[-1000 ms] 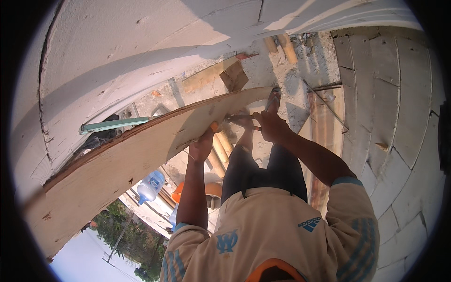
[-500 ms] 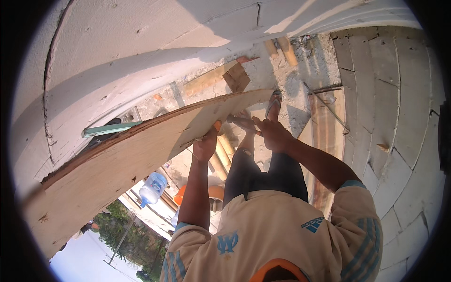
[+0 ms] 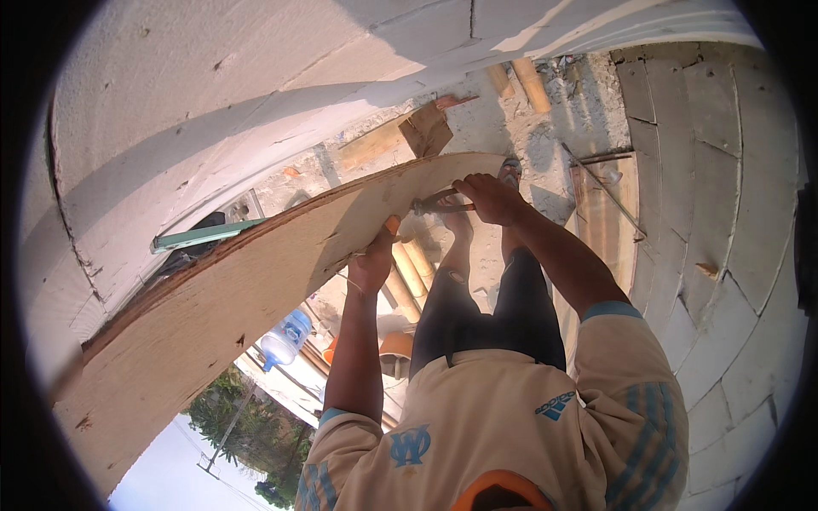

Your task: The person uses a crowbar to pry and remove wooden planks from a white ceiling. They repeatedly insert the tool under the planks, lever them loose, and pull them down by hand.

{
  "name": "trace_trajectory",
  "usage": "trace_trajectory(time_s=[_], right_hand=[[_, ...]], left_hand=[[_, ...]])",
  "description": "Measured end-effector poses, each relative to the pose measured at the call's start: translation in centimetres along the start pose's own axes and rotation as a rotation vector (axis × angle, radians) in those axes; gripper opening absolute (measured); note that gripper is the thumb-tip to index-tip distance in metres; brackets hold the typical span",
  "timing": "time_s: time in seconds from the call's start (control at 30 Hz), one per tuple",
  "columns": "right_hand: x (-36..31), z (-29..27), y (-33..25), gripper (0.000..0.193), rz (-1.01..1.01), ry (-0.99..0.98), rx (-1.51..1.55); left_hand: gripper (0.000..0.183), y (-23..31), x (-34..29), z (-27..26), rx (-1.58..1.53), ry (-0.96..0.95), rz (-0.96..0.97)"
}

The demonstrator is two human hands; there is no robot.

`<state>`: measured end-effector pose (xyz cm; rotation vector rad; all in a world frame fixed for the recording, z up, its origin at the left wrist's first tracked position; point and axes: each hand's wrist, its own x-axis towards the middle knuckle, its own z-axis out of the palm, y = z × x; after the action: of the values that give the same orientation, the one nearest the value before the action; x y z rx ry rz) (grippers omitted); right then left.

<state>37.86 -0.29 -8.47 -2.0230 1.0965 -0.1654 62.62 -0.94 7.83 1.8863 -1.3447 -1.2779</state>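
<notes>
A long plywood board point(image 3: 281, 238) slants across in front of me, from the lower left up toward my feet. My left hand point(image 3: 370, 266) is closed on its near edge, with a bright orange patch at the fingertips that I cannot make out. In my right hand point(image 3: 492, 199) is a pair of pincers point(image 3: 441, 204), held by the handles, which stand slightly apart. Its head meets the board's face near the right end, a little beyond my left hand. Whether the jaws grip anything is too small to tell.
Pale block walls rise on the far side point(image 3: 256, 77) and at the right point(image 3: 707, 170). A wood block point(image 3: 426, 130) lies past the board. Bamboo poles point(image 3: 412, 266), a blue water jug point(image 3: 285, 339) and an orange bucket point(image 3: 395, 344) are below. A metal rod point(image 3: 603, 189) leans at right.
My right hand has moved slightly up and the pincers' handles now lie more level and further apart. My left hand keeps its hold on the board.
</notes>
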Motion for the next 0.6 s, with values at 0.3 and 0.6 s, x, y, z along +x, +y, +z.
trace_trajectory(time_s=[0.3, 0.6], right_hand=[[-4.9, -5.4, -9.3, 0.065, 0.317, -0.266, 0.198], [-1.5, -1.6, -2.0, 0.052, 0.087, -0.077, 0.020]], left_hand=[[0.026, -2.9, -0.3, -0.6, 0.192, -0.078, 0.161], [0.016, -0.3, -0.6, 0.4, 0.117, 0.002, 0.151]])
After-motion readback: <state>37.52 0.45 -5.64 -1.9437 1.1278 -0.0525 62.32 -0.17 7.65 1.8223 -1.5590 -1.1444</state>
